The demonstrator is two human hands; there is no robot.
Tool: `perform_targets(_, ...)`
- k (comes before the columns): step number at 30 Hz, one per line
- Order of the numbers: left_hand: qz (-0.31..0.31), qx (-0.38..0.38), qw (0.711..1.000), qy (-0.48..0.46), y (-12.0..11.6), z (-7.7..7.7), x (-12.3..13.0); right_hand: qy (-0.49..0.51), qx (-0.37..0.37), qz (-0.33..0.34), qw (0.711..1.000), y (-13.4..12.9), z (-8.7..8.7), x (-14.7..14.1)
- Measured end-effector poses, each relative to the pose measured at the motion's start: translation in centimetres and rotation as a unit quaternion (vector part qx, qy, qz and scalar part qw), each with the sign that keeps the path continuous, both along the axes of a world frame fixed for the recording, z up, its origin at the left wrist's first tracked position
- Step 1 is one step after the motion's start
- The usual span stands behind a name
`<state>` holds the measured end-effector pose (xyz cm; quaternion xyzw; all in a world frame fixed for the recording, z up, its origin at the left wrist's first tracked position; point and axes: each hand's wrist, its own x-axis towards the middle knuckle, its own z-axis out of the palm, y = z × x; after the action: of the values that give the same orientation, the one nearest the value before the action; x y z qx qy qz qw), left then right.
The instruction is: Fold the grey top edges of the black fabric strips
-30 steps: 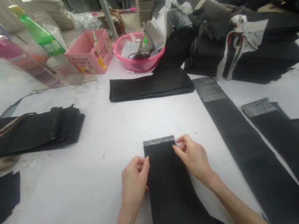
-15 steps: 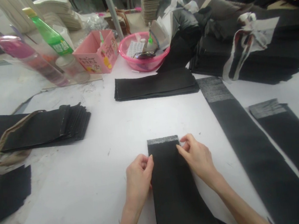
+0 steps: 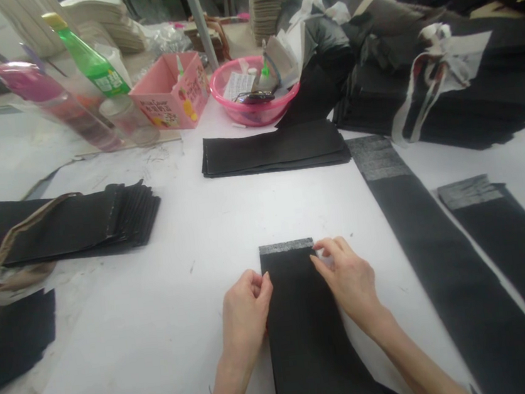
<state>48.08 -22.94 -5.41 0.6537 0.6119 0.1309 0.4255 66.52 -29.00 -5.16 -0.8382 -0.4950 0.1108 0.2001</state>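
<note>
A black fabric-like strip point(image 3: 301, 332) lies lengthwise in front of me on the white tabletop, with a greyish, rough-looking band point(image 3: 287, 245) across its far end. My left hand point(image 3: 247, 309) pinches the strip's left edge between thumb and curled fingers. At the right edge, just below the grey band, the thumb and forefinger of my right hand point(image 3: 347, 276) close on the material. Toward me, the strip's right side bows outward, and another dark layer shows beneath its lower right corner. The strip's near end is out of view.
Long black strips with grey ends point(image 3: 418, 230) lie at the right. A flat black stack point(image 3: 273, 149) sits ahead; a tied stack point(image 3: 67, 225) is at left. Behind stand a pink basin point(image 3: 257, 109), pink box point(image 3: 157, 108), green bottle point(image 3: 90, 61) and tied black bundles point(image 3: 470, 104).
The fingers of my right hand have shifted very slightly at the strip's right edge. My left hand and the strip look almost the same.
</note>
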Motion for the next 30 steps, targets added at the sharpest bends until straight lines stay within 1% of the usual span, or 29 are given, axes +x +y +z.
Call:
perform_targets(3, -0.014, 0.028, 0.999, 0.032, 0.05, -0.07, 0.01, 0.006, 0.007, 0.012, 1.0, -0.07, 0.13, -0.01)
perform_targets(10, -0.044, 0.069, 0.992, 0.101, 0.33, 0.2, 0.24, 0.018, 0.027, 0.007, 0.999, -0.25, 0.0, 0.22)
perform_targets(20, -0.06, 0.104, 0.982, 0.148, -0.06, 0.37, 0.37, 0.019, 0.013, 0.033, 0.999, -0.54, 0.32, 0.38)
perform_targets(25, -0.066, 0.119, 0.978, 0.158, -0.24, 0.46, 0.36, -0.002, 0.008, 0.038, 0.999, -0.51, 0.45, 0.53)
perform_targets(30, -0.073, 0.119, 0.976, 0.17, -0.17, 0.36, 0.26, 0.019, -0.002, 0.042, 0.999, -0.51, 0.4, 0.98)
